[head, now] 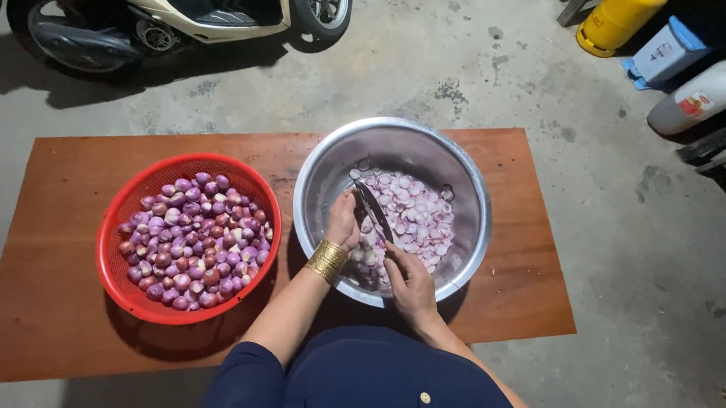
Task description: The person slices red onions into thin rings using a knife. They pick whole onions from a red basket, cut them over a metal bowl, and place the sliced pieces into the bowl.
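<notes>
A steel bowl (462, 181) sits on a low wooden table (56, 273) and holds many pale purple shallot slices (418, 213). Over the bowl, my right hand (410, 285) grips the handle of a knife (373, 212) whose blade points away from me. My left hand (343, 222), with a gold bangle at the wrist, is closed on a small shallot right against the blade. A red plastic basket (116, 286) full of peeled whole shallots (193, 244) stands to the left of the bowl.
A parked scooter (184, 17) stands on the concrete floor beyond the table. At the upper right are a yellow gas cylinder (624, 7), a blue-and-white box (664, 51), a white plastic jug (701, 95) and a dark frame.
</notes>
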